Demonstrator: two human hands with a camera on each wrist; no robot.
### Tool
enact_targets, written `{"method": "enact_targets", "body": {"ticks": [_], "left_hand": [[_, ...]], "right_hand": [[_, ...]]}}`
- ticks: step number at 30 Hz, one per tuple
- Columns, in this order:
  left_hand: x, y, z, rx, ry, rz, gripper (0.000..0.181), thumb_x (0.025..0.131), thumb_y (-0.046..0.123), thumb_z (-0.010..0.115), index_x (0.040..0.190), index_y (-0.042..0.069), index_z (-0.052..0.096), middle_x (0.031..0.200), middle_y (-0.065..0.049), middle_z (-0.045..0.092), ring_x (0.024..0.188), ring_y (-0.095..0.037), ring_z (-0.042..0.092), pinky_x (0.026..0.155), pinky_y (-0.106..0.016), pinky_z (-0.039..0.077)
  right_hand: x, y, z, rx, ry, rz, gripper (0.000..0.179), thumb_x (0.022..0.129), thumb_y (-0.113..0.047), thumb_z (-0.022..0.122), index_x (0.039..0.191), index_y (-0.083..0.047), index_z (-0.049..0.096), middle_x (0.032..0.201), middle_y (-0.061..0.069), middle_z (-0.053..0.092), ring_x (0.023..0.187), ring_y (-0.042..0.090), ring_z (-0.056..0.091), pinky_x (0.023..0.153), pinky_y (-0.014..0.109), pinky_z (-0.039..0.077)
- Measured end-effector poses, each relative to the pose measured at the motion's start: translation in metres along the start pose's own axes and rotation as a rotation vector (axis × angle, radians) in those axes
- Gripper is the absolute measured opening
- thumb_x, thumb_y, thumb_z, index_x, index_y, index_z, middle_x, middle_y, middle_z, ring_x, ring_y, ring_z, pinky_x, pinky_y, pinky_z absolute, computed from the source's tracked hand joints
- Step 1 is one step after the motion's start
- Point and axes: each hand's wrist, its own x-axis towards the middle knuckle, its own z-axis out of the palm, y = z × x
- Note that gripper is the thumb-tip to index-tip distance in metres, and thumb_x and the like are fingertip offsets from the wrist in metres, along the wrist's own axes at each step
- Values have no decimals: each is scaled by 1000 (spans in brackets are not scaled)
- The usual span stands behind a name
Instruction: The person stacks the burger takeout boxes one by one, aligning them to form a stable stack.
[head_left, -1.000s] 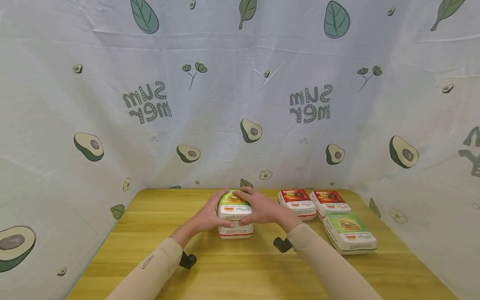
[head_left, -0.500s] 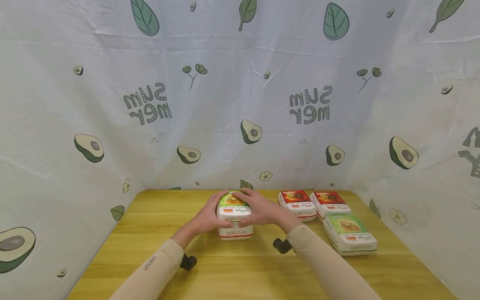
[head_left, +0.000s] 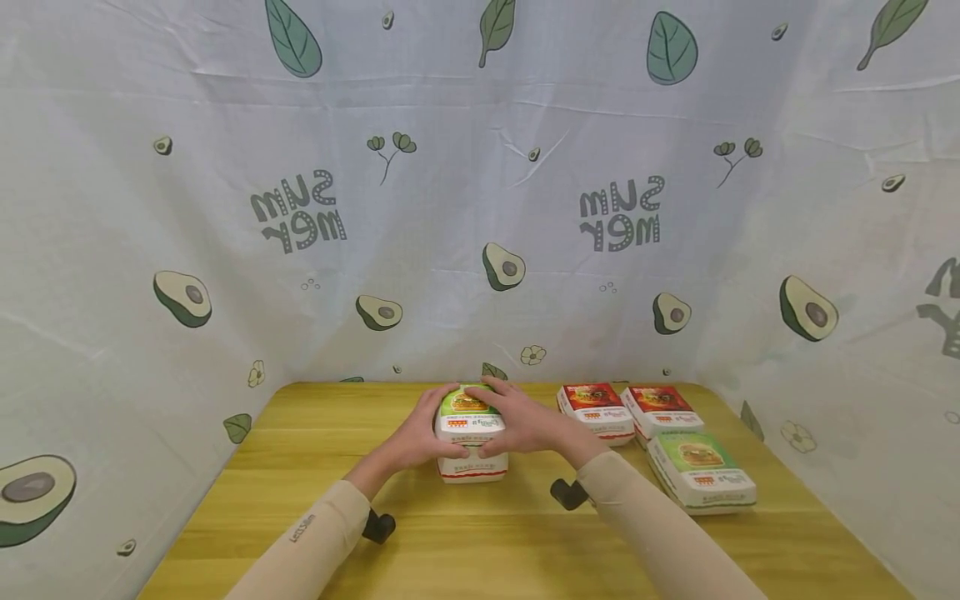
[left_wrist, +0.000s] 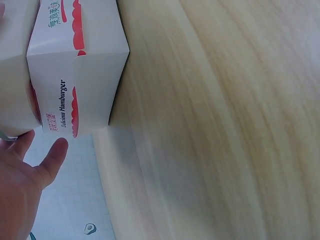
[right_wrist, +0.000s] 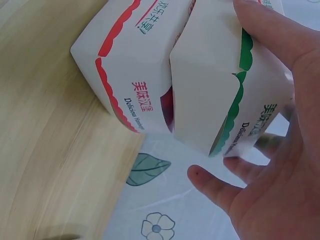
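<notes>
Two cardboard burger boxes stand stacked near the back middle of the table. On top is a white burger box with a green lid (head_left: 468, 423), and under it a red-trimmed burger box (head_left: 472, 468). My left hand (head_left: 417, 432) grips the green box's left side, thumb at its front. From the other side my right hand (head_left: 529, 421) holds the same box, with fingers over the lid's edge and thumb at the front. In the right wrist view the green-trimmed box (right_wrist: 205, 85) rests against the red-trimmed one (right_wrist: 120, 65). The left wrist view shows the red-trimmed box (left_wrist: 75, 65) below the fingers.
At the right of the wooden table (head_left: 480, 550) are two red-lidded burger boxes, one left (head_left: 596, 412) and one right (head_left: 662, 408). Another green-lidded burger box (head_left: 701, 471) lies in front of them. A patterned white curtain (head_left: 435, 208) hangs behind and at both sides.
Both hands keep their hold on the green-lidded burger box, and the stack stays in place. The whole scene sits slightly lower in the head view.
</notes>
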Motion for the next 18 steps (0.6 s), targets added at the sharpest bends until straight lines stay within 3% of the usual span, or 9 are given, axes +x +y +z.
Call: {"method": "enact_targets", "body": {"ticks": [10,18], "left_hand": [[0,0,0,-35,-1,-15,107,71,36,91,157,30,27,154,-6,29,124,-24,47,104,-46,41],[0,2,-1,-38,3,-21,108,70,36,92,157,29,28,154,-8,29,127,-25,45,108,-49,38]], "right_hand": [[-17,16,-9,84,31,21,95,78,-41,86,157,-31,35,167,10,21,149,38,27,107,66,37],[-32,33,-15,88,38,72,94,78,-42,86,157,-35,35,167,7,21,151,37,25,109,66,36]]}}
